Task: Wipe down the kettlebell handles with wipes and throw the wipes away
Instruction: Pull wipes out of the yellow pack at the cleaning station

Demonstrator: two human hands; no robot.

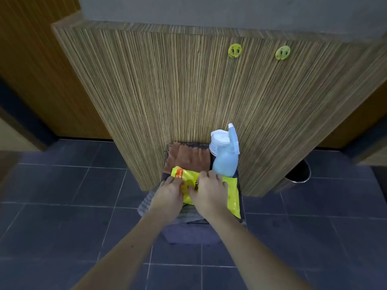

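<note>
Head view, looking down: both forearms reach forward to a yellow wipes pack (231, 191) that lies on top of a dark bin (188, 235) standing on the grey tile floor (62, 216), against a striped wood panel (188, 91).

Left hand (168, 194) sits at the pack's left end, fingers curled down over its edge, thumb on the yellow film near an orange patch. Right hand (209, 191) lies across the pack's middle, fingers bent and close together, tips pressing at the far edge; whether they pinch a flap or a wipe I cannot tell, since the knuckles hide the tips. The 2 hands nearly touch.

Behind the pack, a folded brown cloth (188, 158) lies in the bin. A pale blue spray bottle (227, 162) stands upright at the bin's far right corner, just behind the right hand, and a white tub (218, 143) stands touching it on the left side. A grey striped cloth (146, 203) hangs over the bin's left rim under the left wrist.

On the panel, 2 round yellow-green stickers (235, 50) sit side by side. A metal can (298, 172) stands on the floor to the right, partly hidden by the panel.
</note>
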